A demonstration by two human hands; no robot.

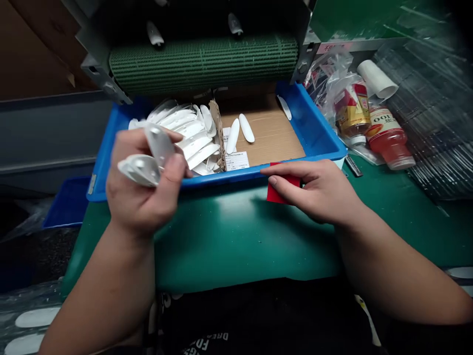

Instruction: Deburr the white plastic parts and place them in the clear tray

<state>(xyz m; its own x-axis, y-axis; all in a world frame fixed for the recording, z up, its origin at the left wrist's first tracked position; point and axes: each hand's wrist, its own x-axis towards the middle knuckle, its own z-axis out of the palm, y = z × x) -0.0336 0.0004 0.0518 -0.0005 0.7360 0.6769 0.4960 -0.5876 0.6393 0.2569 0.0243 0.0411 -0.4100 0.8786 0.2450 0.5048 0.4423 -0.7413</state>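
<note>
My left hand is closed around several white oval plastic parts, held above the left front of the blue bin. Its outline is slightly blurred. Just beyond it, a pile of white plastic parts fills the left side of the bin. Two more white parts lie on cardboard to the right of the cardboard divider, and another leans by the bin's right wall. My right hand pinches a small red square piece between thumb and fingers, near the bin's front edge.
Behind the bin runs a green conveyor belt with white parts on it. Bottles, a white roll and stacked clear plastic trays are at the right. A small dark strip lies on the green table.
</note>
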